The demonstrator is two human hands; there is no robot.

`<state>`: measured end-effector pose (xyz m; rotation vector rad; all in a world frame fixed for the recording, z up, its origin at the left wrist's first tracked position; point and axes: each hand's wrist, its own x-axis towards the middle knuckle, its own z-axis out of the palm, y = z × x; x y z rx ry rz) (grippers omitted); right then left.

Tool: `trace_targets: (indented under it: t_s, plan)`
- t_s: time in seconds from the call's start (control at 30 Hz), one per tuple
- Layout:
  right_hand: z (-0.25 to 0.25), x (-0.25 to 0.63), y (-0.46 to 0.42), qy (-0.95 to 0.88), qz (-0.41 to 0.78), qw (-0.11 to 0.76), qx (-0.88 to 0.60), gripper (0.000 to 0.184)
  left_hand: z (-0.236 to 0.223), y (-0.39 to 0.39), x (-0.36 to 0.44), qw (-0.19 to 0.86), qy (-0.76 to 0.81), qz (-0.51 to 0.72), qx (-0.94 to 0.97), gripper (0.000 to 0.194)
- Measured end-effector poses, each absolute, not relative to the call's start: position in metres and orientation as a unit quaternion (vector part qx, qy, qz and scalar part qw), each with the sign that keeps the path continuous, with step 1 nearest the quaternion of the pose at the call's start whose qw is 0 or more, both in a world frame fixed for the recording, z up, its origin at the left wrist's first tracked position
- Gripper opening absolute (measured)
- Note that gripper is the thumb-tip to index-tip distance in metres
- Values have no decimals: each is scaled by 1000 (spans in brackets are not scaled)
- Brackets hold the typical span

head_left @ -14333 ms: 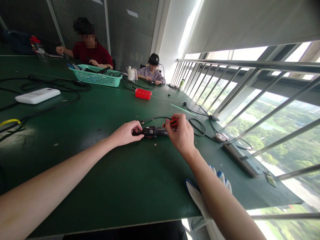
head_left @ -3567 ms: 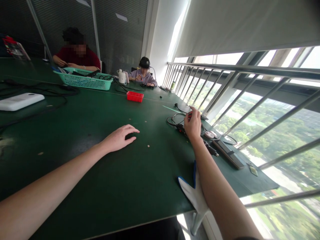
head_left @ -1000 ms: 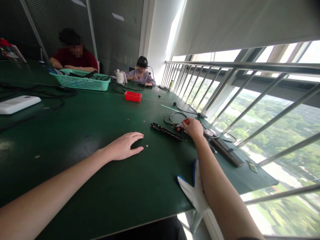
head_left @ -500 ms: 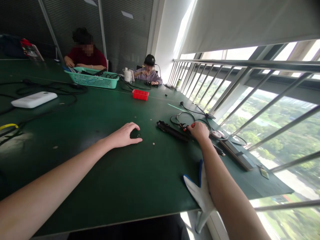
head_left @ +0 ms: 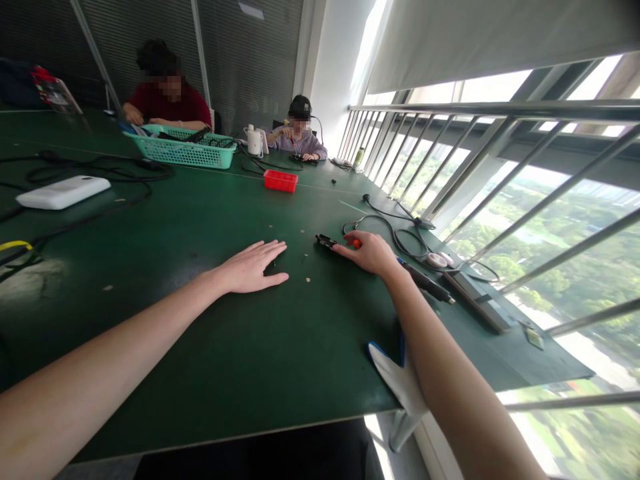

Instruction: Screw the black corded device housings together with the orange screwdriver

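Right hand (head_left: 370,253) at the casing (head_left: 327,242)

In the head view, it curled around an orange tool (head_left: 357,244), mostly hidden, thumb against the casing on the bench (head_left: 225,373). The left hand (head_left: 251,269) was spread open. Handling the casing seemed in hand; the next move likely needed steadiness.

I have the bare left hand (head_left: 253,268) spread flat, palm down, thumb apart, its bare forearm (head_left: 125,353) slanting inward; my bare right hand (head_left: 374,255) is curled, thumb pointing left, with its bare forearm (head_left: 445,360) outstretched.
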<state>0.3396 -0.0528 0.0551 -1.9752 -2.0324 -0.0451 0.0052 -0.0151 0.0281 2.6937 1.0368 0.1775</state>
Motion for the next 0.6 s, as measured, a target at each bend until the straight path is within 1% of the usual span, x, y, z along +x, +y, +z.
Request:
trace_targets:
  t_s: [0.1, 0.17, 0.27, 0.3, 0.37, 0.43, 0.53, 0.6]
  plan:
    - [52, 343, -53, -698, 14, 82, -711, 55, 27, -14, 5, 132, 334, 64, 931, 78]
    - [50, 349, -53, -696, 19, 63, -715, 56, 26, -14, 5, 136, 323, 67, 934, 69]
    - [50, 356, -54, -692, 34, 47, -719, 74, 24, -13, 5, 133, 318, 76, 936, 61]
    - [51, 358, -54, -690, 47, 42, -721, 77, 24, -13, 5, 132, 317, 81, 936, 59]
    - [53, 359, -55, -684, 69, 36, -725, 73, 23, -13, 5, 136, 323, 94, 932, 55]
    - [56, 361, -56, -673, 68, 38, -735, 65, 21, -13, 6, 145, 326, 110, 928, 52]
    - [65, 371, -61, -631, 6, 61, -774, 55, 19, -14, 7, 154, 318, 133, 926, 49]
    - [71, 382, -66, -561, -68, 98, -819, 46, 19, -14, 7, 158, 319, 138, 924, 49]
